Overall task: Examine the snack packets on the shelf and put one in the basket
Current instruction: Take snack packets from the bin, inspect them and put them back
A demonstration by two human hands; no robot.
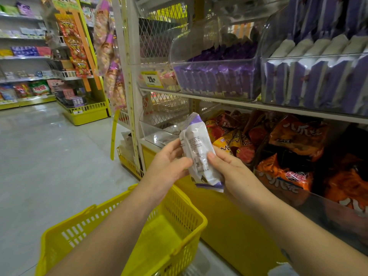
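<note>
- Head view, low on the left: the yellow basket (200, 218) hangs open-topped under the left forearm, close to the shelf base.
- Above it, the left hand (169, 162) pinches the packet's left edge, thumb on the printed face and fingers behind.
- Between both hands, the snack packet (199, 152), white with purple ends, is held label side up. Its long axis runs from the far top end down toward the person.
- On its right edge, the right hand (233, 170) grips the lower part, thumb laid across the print.
- The basket lies below and left of the packet, so the left hand looks better placed to lower it.
- Farther right, purple packets (215, 80) fill clear bins above orange bags (294, 136).
</note>
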